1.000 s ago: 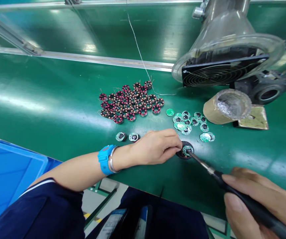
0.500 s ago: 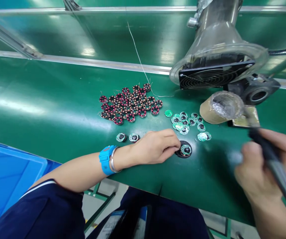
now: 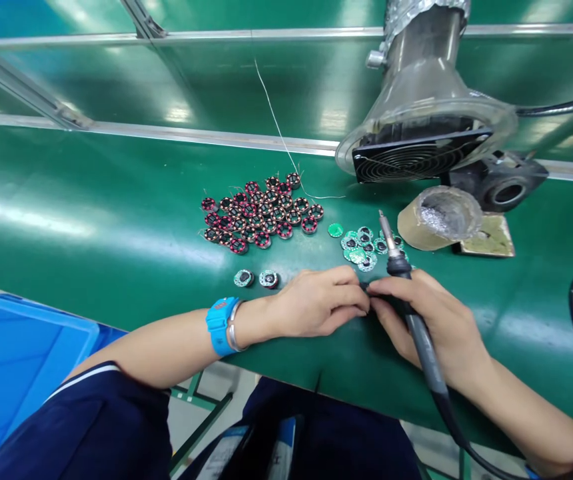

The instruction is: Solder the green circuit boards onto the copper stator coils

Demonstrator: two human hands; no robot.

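Observation:
My right hand is closed round a soldering iron, whose metal tip points up and away from me. Its thumb and forefinger also reach to a small dark piece on the bench. From the other side, the pinched fingertips of my left hand meet that piece, and the two hands cover most of it. Beyond the hands lie several round green circuit boards. To the left is a cluster of copper-wound ring coils. Two coils with boards on top stand near my left wrist.
A fume-extraction hood with a fan grille hangs at the back right. Under it stand a cardboard-coloured cup, an iron stand and a yellowish pad. A thin wire rises behind the coils. At left is a blue bin.
My right hand has brought the soldering iron left from near the cup, tip now upward, and its fingers have met the piece at my left fingertips. My left hand has hardly moved.

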